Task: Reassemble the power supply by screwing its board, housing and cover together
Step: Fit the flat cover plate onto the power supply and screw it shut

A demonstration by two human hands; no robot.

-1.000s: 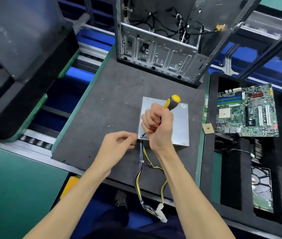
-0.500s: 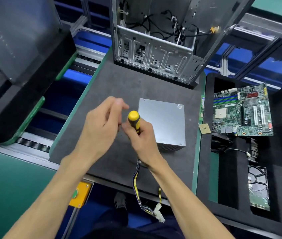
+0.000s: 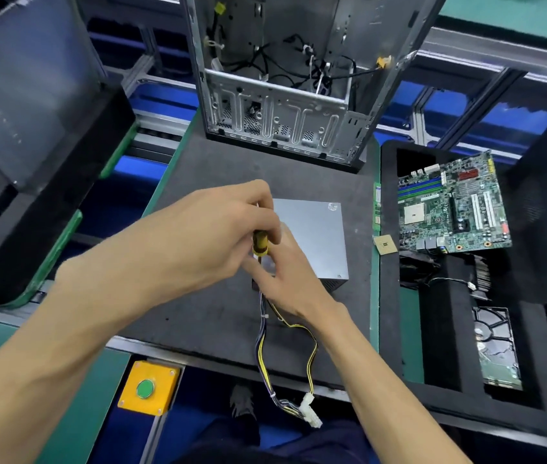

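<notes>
The power supply (image 3: 312, 239) sits flat on the dark foam mat (image 3: 218, 169), cover side up, a closed grey box whose long axis runs away from the person. Its wire bundle (image 3: 265, 346) trails out of the near end and hangs over the mat's front edge, ending in a white connector (image 3: 310, 411).

Both hands meet above the box's near left corner, so the box lies just beyond and to the right of the fingers. The right hand (image 3: 285, 283) is curled around the yellow-and-black handle of the screwdriver (image 3: 260, 242), which stands roughly upright. I cannot see its tip; from the angle I would guess it points down at that near left corner. The left hand (image 3: 205, 236) comes in from the left and a little higher, its fingertips pinched together at the top of the tool. Whether they hold a screw or simply steady the shaft, I cannot tell.

The right hand is the nearer to the box. What matters next, I think, is keeping the driver square to the cover over the screw hole.

Further out, an open computer case (image 3: 282, 95) stands at the far edge of the mat. Off to the right, a motherboard (image 3: 453, 209) rests in a black foam tray (image 3: 446, 329).
</notes>
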